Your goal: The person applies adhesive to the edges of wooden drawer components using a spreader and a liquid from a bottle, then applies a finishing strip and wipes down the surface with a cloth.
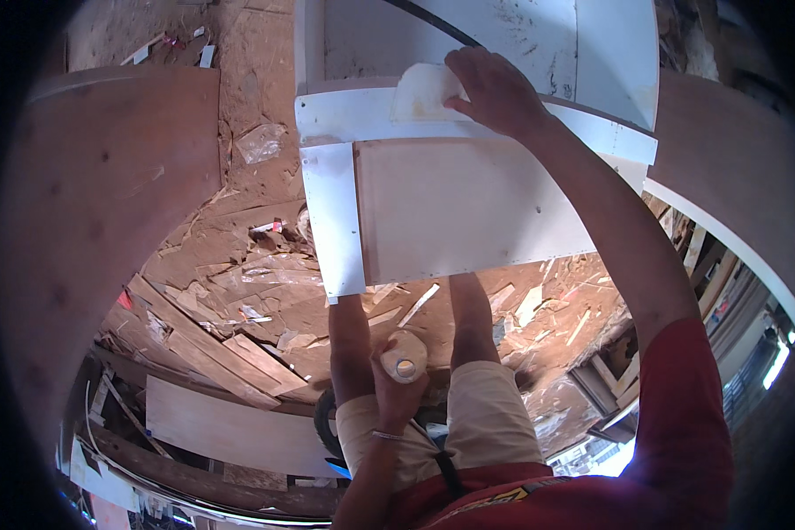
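Low in front of my body, my left hand (398,395) is wrapped round a pale, rounded bottle (405,346), whose round mouth faces up toward me. My right arm reaches forward over a white wooden cabinet-like box. At its near upper edge, my right hand (496,88) pinches the right side of a flat, pale, rounded scraper-like piece (426,92). That piece lies against the white edge strip (344,115). Below the strip is a light panel (468,208) with a white upright strip (331,216) at its left.
Wood scraps and plastic litter the reddish dirt floor (238,212). Long boards (212,353) lie at lower left. A large brown sheet (124,177) stands at left, another board (724,150) at right. Stacked timber (715,265) is at right. A dark strip (433,22) crosses the box's interior.
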`<state>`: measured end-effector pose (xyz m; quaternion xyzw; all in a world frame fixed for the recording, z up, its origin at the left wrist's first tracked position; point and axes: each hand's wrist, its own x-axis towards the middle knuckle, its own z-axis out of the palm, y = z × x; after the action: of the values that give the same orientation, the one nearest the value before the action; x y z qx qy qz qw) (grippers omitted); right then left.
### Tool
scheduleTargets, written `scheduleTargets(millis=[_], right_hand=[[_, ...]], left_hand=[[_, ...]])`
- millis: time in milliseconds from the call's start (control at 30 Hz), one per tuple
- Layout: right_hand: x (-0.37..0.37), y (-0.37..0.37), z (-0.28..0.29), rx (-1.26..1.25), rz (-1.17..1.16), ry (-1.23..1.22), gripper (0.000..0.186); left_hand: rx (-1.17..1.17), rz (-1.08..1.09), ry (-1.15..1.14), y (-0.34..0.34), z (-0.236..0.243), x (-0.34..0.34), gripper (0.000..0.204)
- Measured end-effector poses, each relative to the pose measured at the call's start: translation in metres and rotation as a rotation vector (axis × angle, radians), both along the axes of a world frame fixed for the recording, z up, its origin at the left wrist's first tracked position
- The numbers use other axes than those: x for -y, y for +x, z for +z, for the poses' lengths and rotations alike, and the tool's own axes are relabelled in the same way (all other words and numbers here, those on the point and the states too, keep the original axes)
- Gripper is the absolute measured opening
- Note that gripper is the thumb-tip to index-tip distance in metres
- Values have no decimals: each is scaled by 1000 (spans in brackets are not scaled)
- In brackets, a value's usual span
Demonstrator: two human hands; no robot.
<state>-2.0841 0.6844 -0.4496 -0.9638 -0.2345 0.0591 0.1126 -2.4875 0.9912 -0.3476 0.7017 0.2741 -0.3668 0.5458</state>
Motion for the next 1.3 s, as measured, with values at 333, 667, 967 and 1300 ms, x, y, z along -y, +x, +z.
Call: scheduleTargets(millis=[333, 667, 967, 1300], right_hand=[[9, 42, 18, 105, -151, 48, 47], [82, -23, 2, 3, -86, -51, 56], [84, 1, -4, 276, 12, -66, 52], [78, -17, 88, 11, -799, 442, 53]], left_hand=[[74, -28, 13, -4, -3, 8, 89], [33, 3, 3, -5, -4, 16, 86], [1, -53, -2, -22, 1, 19, 88], [81, -94, 23, -7, 7, -10, 89]])
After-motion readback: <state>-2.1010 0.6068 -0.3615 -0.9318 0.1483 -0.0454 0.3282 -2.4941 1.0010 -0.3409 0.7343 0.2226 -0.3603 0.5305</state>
